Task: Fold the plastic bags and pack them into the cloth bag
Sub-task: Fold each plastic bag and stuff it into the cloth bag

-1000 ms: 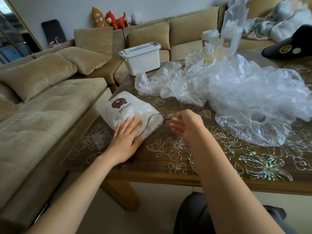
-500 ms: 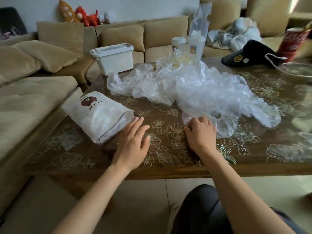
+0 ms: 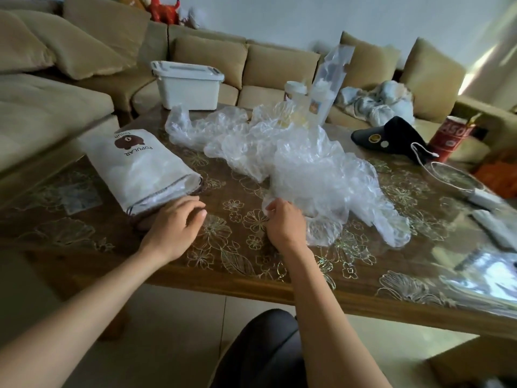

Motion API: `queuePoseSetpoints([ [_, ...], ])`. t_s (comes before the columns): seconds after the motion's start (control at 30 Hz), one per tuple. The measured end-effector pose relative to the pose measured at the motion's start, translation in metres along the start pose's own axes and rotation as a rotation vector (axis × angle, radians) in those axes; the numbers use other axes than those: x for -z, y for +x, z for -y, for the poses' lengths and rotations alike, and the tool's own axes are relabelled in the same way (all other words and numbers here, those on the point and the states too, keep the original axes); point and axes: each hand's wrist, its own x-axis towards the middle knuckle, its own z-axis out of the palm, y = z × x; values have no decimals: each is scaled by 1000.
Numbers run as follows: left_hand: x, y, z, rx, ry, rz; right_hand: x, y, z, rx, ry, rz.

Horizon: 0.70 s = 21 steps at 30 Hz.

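Right hand (image 3: 282, 224) in a pinch on plastic bags (image 3: 302, 163); left hand (image 3: 174, 225) loose, empty, beside cloth bag (image 3: 140, 166).

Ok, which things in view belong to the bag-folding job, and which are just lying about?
Job: crumpled clear plastic bags, pinched by the right hand; white cloth bag with brown bear print, left hand beside its mouth.
Lying about: white lidded plastic box; black cap; red cylindrical can.
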Motion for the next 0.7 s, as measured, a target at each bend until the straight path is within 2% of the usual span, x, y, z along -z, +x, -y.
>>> queuePoseSetpoints([
  [0.07, 2, 0, -2, 17, -10, 7, 10, -2, 14, 71, 186, 149],
  [0.13, 2, -1, -3, 7, -25, 26, 23, -11, 30, 215, 303, 369],
  [0.2, 4, -3, -6, 41, -105, 23, 30, -24, 40, 330, 276, 554],
  [0.3, 8, -3, -8, 97, -241, -28, 28, -37, 42, 467, 65, 662],
  [0.33, 9, -4, -8, 94, -260, -30, 27, -39, 40, 484, 55, 660],
  [0.4, 10, -6, -9, 72, -267, -29, 29, -41, 36, 412, 228, 599],
  [0.47, 11, -7, -10, 33, -259, -51, 34, -39, 28, 247, 495, 365],
  [0.5, 12, -8, -11, 5, -243, -76, 35, -35, 23, 186, 542, 210],
  [0.57, 12, -8, -16, -62, -189, -144, 34, -32, 14, 157, 424, -23],
  [0.63, 10, -7, -30, -111, -150, -160, 28, -28, 13, 229, 311, -63],
  [0.7, 2, -9, -46, -117, -64, -71, 16, -25, 17, 346, 228, -26],
])
